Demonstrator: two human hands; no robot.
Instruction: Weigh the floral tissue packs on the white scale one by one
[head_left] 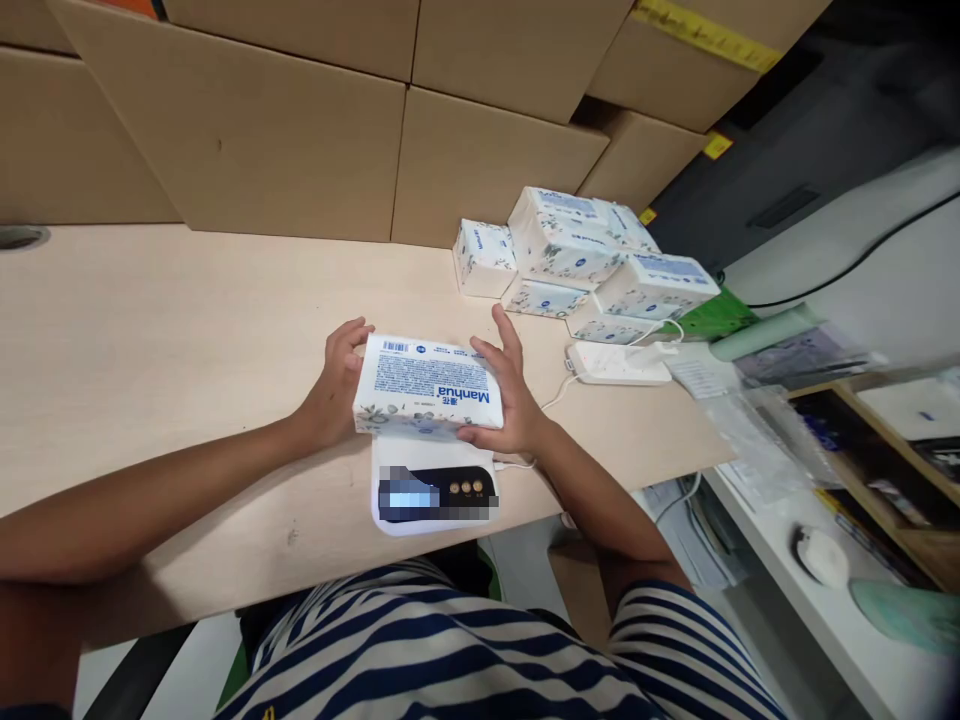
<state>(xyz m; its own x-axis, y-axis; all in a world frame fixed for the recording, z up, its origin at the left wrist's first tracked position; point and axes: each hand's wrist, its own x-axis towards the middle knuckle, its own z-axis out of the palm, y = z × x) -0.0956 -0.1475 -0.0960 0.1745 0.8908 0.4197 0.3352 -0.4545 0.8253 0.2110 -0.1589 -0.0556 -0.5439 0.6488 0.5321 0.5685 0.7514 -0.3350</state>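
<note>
- A white, block-shaped soft packet printed in blue (pixel 431 375) is held between both hands, over the rear part of a flat white device with a black panel (pixel 431 455); whether the device is touched by it cannot be told.
- The broad upper face is covered with close rows of small blue print, and a large blue "Manhua" is set near its right front corner.
- A barcode is printed near the rear left corner, with a small round blue emblem beside it.
- The front side is decorated with grey-green floral sprigs on white; the wrapping is slightly glossy, and the edges are softly rounded.
- The packet's left end is gripped by the left hand (pixel 330 395), and its right end by the right hand (pixel 514 405), whose thumb is laid along the lower front edge.
- Similar white floral-printed packets (pixel 574 245) are stacked on the pale wooden worktop (pixel 187 330), before brown cardboard boxes (pixel 300 140).
</note>
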